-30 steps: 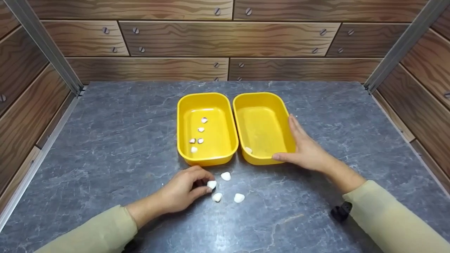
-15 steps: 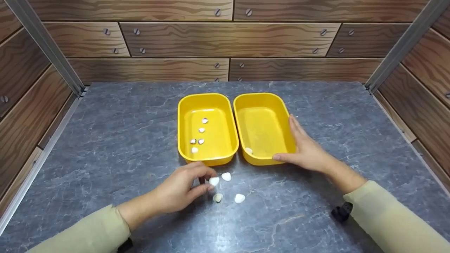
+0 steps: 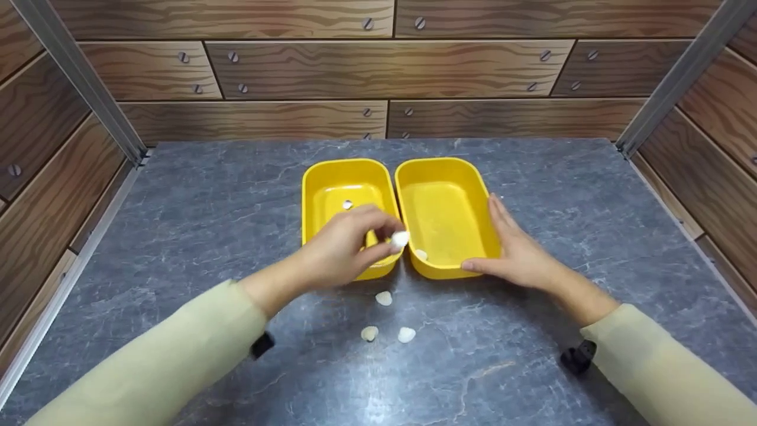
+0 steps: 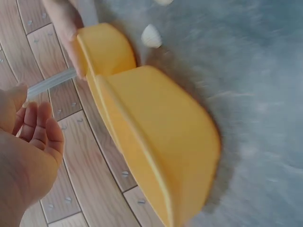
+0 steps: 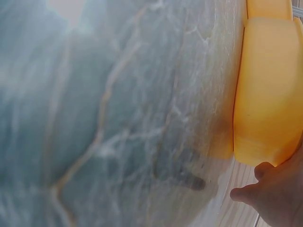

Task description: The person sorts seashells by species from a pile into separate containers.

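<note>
Between thumb and fingertips, my left hand [image 3: 337,251] pinches a white seashell [image 3: 400,239], raised over where two yellow containers meet. It covers much of the left container [image 3: 325,173], where one small purplish-white shell [image 3: 348,205] still shows. My right hand [image 3: 523,251] rests against the right container [image 3: 440,204], fingers straight along its right side and thumb at the near corner. A pale shell [image 3: 421,254] lies inside that container near its front. On the table in front are three more shells: one white [image 3: 384,298], one yellowish [image 3: 369,333], one white [image 3: 406,335].
The containers stand side by side on a grey marbled tabletop [image 3: 225,195]. Wood-patterned panels [image 3: 331,68] close off the back and both sides, with metal posts [image 3: 668,83] at the rear corners. Dark wrist devices [image 3: 578,357] sit at the sleeves.
My left hand has lifted the white shell off the table and carried it forward and right, up to the containers. The right hand has stayed at the right container.
</note>
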Demonstrator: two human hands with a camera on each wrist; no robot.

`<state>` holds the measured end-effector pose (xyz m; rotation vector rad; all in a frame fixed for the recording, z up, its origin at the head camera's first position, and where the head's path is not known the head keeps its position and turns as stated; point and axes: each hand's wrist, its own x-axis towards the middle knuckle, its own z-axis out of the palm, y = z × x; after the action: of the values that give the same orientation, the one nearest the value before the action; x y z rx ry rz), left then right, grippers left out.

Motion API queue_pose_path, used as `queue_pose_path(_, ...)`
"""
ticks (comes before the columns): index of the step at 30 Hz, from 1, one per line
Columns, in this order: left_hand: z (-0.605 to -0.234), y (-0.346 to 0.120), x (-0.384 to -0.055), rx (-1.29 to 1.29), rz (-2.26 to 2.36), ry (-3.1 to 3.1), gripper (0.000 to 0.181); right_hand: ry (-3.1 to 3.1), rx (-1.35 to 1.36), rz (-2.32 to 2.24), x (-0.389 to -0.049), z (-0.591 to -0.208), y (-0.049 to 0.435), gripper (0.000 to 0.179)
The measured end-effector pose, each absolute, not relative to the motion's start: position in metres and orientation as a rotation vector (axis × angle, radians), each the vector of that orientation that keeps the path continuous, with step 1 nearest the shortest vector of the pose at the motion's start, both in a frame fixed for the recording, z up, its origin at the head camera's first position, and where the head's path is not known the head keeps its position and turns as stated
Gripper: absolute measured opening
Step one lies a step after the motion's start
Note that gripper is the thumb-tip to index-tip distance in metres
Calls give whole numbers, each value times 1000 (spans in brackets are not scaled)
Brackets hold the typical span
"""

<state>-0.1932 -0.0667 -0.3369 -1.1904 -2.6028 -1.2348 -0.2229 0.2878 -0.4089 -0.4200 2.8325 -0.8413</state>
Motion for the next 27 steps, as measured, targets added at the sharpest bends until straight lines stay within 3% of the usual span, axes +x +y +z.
queue_pose_path(12, -317, -16, -250, -1143, -1303, -2749, 20, 2822, -429, -892, -223, -410, 288, 133)
queue_pose_path(27, -332, 15, -293, -984, -1309, -2879, 22, 2835, -452, -868, -223, -411, 289, 133)
